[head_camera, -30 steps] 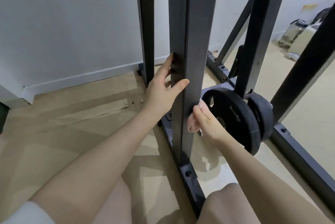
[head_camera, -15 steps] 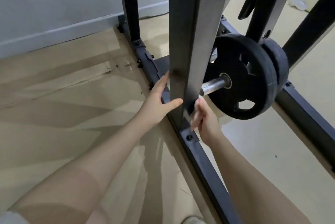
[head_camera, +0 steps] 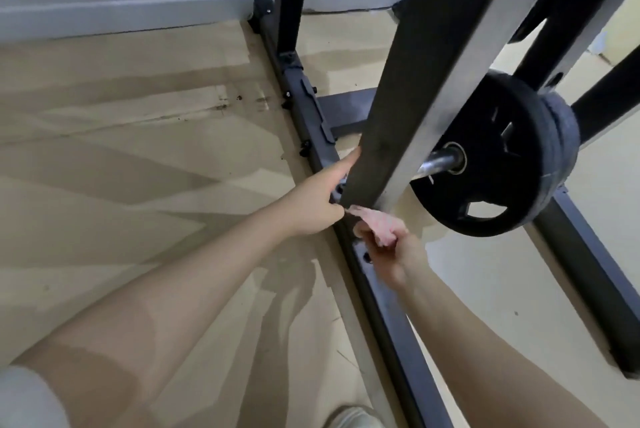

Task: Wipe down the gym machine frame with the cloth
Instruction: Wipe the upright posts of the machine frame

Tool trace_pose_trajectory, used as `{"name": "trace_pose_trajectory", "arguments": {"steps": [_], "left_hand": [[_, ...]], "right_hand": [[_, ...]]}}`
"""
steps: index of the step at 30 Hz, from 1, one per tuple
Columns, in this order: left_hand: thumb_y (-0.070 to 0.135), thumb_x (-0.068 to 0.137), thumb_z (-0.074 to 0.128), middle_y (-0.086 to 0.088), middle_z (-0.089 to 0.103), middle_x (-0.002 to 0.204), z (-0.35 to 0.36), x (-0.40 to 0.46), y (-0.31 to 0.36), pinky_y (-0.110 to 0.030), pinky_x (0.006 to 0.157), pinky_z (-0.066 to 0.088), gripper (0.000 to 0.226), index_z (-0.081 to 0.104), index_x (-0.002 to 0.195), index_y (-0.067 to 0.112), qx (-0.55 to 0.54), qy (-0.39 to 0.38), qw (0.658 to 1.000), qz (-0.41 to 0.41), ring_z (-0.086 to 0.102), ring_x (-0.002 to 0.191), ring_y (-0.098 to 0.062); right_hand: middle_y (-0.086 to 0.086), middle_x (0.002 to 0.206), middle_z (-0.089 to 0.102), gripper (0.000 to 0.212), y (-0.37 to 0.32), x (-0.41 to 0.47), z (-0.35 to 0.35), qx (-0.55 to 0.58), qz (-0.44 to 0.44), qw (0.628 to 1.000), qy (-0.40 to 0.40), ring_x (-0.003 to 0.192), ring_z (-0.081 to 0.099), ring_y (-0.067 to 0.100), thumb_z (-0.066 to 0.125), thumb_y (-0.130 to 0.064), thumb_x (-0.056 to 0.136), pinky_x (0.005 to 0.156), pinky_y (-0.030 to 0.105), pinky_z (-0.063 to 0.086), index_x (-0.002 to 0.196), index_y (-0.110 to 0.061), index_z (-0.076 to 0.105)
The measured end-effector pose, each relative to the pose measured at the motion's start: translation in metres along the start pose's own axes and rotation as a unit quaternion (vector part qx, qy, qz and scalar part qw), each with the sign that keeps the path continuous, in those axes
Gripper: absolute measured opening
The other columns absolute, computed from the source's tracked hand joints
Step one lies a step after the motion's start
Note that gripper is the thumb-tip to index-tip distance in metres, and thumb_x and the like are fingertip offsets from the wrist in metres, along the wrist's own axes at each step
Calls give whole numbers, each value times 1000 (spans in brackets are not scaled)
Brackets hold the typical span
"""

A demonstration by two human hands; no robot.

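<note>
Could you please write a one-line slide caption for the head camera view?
Right hand grips a pink cloth at the foot of the dark metal upright; left hand touches its side.

The scene is viewed from one head-worn wide-angle camera (no second view), aimed steeply down, close to the dark grey square-tube steel upright [head_camera: 408,88] above the beige floor [head_camera: 121,157].

My left hand's [head_camera: 318,201] fingers go behind the upright post [head_camera: 408,95], so I can't see their tips. The pink cloth [head_camera: 375,224] is smeared with blur, half buried in my right hand [head_camera: 391,251]. The post's top runs out of frame, and my shoe [head_camera: 349,418] is cut off at the bottom
</note>
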State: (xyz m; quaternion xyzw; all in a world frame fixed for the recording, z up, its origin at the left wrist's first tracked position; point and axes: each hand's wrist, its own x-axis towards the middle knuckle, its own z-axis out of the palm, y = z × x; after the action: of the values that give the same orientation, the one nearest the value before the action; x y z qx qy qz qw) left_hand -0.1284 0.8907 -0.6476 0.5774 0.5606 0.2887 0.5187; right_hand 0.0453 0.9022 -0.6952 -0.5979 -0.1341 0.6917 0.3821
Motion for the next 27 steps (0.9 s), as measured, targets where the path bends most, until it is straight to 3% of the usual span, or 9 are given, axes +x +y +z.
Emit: {"name": "trace_pose_trajectory", "arguments": {"steps": [2,4,7,9,12,17,19,24,27], "left_hand": [[-5,82,41,4,44,139,-24,-17,4,-1,52,36,84,11,149,35,31,16,999,-4,62,72,-1],[-2,85,42,-1,38,146,-55,-33,9,2,54,35,79,14,149,34,48,59,997,-13,55,110,-23],[1,86,42,5,31,152,-103,-56,12,-7,78,39,77,15,148,38,42,97,994,-18,49,122,-22],[2,85,41,10,31,151,-129,-73,14,-17,87,39,76,18,147,39,31,104,994,-9,42,128,-13],[1,84,41,8,37,146,-157,-90,16,-25,87,46,75,21,145,41,17,123,992,5,48,119,-13],[-7,87,40,11,45,130,-174,-103,18,-3,71,41,66,31,144,26,-39,187,981,22,52,105,-8],[-7,88,41,10,49,124,-177,-104,18,-6,75,38,61,37,141,21,-53,210,976,24,51,106,-8],[-10,89,39,1,51,120,-180,-83,18,-18,81,39,53,42,137,12,-81,223,971,13,51,104,-14],[-7,89,40,11,53,116,-185,-65,2,-20,76,42,54,45,132,24,-78,215,973,1,54,102,-11]], "right_hand": [[17,79,59,26,-6,-30,15,18,4,996,-90,77,63,25,30,2,90,75,28,55,85,14,53],[8,83,46,31,-15,-53,36,18,8,986,-166,73,54,23,24,-1,93,75,28,49,66,-5,39],[3,85,24,18,-33,-84,79,-39,-14,974,-221,75,37,16,30,-14,95,77,22,27,77,-13,35],[6,88,40,26,-43,-95,104,-14,-4,970,-243,84,49,20,36,-31,96,85,25,35,87,-9,45],[12,95,62,66,-57,-110,134,-100,-45,956,-272,90,65,25,15,-52,100,88,37,52,97,-11,67],[24,93,63,54,-98,-129,171,-201,-135,936,-254,85,67,28,23,-39,103,69,32,53,114,4,54],[12,100,68,42,-106,-129,173,-219,-168,931,-238,88,69,22,31,-34,104,71,31,54,117,-4,57],[10,92,73,30,-97,-116,171,-345,-226,896,-167,76,70,14,41,-24,102,60,19,53,108,-3,61],[0,85,72,19,-88,-90,186,-436,-259,852,-129,76,70,11,44,-23,101,61,17,52,97,-19,62]]}}
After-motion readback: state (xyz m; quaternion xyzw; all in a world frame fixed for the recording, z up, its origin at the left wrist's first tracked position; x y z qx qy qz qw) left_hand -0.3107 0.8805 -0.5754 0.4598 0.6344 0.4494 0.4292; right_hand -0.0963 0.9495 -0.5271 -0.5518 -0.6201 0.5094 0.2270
